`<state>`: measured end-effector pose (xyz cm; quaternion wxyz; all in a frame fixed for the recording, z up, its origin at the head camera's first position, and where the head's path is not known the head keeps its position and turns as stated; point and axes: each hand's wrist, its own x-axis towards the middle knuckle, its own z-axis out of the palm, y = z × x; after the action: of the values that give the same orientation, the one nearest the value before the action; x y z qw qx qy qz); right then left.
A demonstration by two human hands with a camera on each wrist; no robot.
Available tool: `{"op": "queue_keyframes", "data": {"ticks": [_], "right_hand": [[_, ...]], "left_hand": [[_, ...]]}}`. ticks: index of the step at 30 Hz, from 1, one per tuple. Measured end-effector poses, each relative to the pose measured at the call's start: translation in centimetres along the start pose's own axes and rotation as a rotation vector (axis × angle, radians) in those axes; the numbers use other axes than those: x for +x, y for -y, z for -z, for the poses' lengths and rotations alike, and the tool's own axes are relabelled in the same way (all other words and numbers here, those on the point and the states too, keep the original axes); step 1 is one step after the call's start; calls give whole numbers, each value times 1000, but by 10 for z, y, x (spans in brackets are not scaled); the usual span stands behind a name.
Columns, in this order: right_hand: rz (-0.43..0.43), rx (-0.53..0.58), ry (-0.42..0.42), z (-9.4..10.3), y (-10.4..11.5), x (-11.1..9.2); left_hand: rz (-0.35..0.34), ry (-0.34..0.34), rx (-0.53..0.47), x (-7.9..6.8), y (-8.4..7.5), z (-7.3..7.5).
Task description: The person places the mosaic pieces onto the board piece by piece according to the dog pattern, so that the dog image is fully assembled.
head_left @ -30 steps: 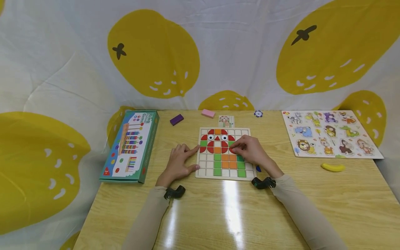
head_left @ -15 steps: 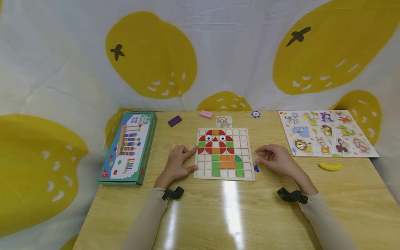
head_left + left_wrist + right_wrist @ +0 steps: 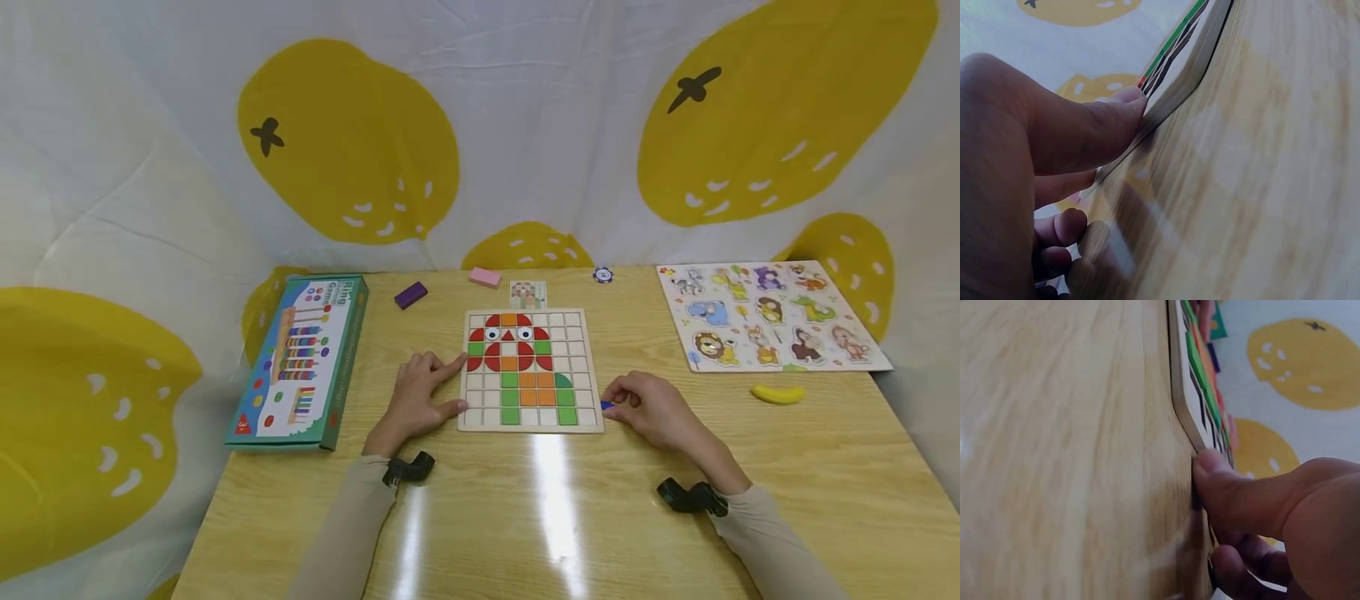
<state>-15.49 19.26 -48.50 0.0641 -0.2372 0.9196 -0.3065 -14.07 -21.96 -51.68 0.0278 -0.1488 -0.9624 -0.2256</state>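
Note:
A square wooden grid board (image 3: 480, 403) lies flat on the table, with red, orange, green and eye-patterned tiles forming a figure in its cells. My left hand (image 3: 408, 400) rests at the board's left edge. Its thumb (image 3: 1107, 128) and index fingertip touch the rim, while the other fingers are bent below. Beside the board's right edge, my right hand (image 3: 654, 410) pinches a small blue curved tile (image 3: 606, 405) between thumb and fingers. Most of that tile is hidden by the fingertips. In the right wrist view, the thumb (image 3: 1229, 487) is close beside the board's corner.
A small picture card (image 3: 528, 293) lies behind the board, near a pink block (image 3: 485, 277), a purple block (image 3: 411, 295) and a blue-and-white chip (image 3: 603, 275). A ring game box (image 3: 296, 362) stands left. An animal puzzle (image 3: 772, 317) and toy banana (image 3: 777, 394) lie right.
My right hand has left the red tile in the board, moved right, then come down onto the blue tile beside it. My left hand has stayed at the board's left edge.

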Motion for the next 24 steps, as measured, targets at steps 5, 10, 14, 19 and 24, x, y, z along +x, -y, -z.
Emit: {"op": "queue_keyframes", "data": {"ticks": [5,10,14,19,24], "right_hand": [[62,15,-14,6,-7,1],[131,44,-38,5,-3,20],[148,38,-12,-1,2,36],[123,50,28,-7,5,42],[111,110,28,-10,5,42]], "left_hand": [[-10,-5,0,0,-3,1],[3,-10,6,-1,-3,3],[-14,-17,2,1,-3,2],[-23,-18,4,2,-3,1],[-3,-17,10,-1,-4,3]]}}
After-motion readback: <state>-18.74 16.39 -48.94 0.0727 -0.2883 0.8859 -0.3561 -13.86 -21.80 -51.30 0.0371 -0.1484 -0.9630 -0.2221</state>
